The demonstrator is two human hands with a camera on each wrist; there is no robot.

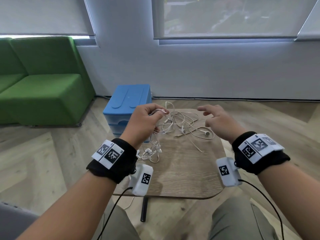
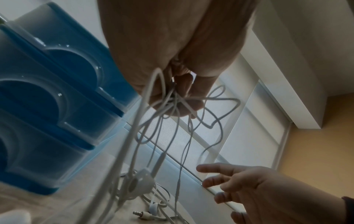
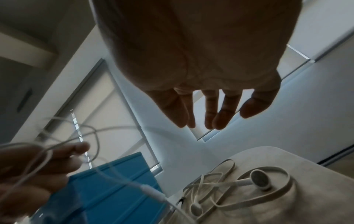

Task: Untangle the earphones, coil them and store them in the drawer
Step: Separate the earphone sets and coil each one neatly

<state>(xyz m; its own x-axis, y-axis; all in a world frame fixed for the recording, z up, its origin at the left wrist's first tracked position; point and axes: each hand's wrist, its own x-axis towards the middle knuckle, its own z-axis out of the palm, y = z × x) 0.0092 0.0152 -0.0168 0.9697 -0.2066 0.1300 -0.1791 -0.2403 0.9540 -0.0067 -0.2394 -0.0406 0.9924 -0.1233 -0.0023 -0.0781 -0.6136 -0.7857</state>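
Tangled white earphones [image 1: 174, 124] lie across the far half of a small wooden table [image 1: 183, 172]. My left hand [image 1: 147, 118] is raised above the table's left side and pinches a bunch of their cords [image 2: 172, 100]; loops and earbuds hang down from it. My right hand [image 1: 216, 118] hovers above the right part of the tangle with fingers [image 3: 210, 113] spread and nothing in them. One earbud [image 3: 260, 180] and a flat cord lie on the table under that hand. A blue drawer unit [image 1: 128, 103] stands on the floor beyond the table's left corner, its drawers [image 2: 57, 94] closed.
A green sofa [image 1: 39, 84] stands at the left against the wall. White wall and windows with blinds [image 1: 225, 16] are straight ahead. Black cables [image 1: 265, 201] run from my wrist cameras toward my lap. The near half of the table is bare.
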